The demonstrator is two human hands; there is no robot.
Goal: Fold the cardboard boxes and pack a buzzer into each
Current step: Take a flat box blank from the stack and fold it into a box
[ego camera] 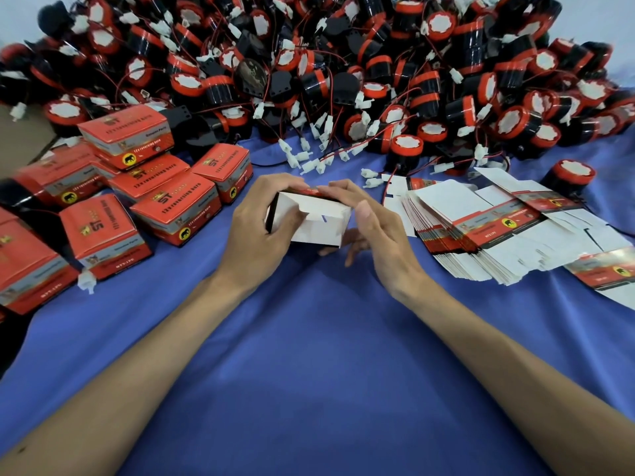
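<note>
Blue-draped surface [309, 355] is stretching under our forearms, and just beyond it we are holding one cardboard box [316, 225] over the cloth, left hand [254, 221] and right hand [374, 231] each keeping a curled grip round it. We are judging an end closure as mid-fold: its white flaps are facing us, red print showing along the top. Next we are needing to lock those flaps, then reach for a buzzer from the pile [343, 63] behind.

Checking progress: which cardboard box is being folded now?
The white-flapped cardboard box between the left hand and right hand; the red boxes at left are closed.
</note>
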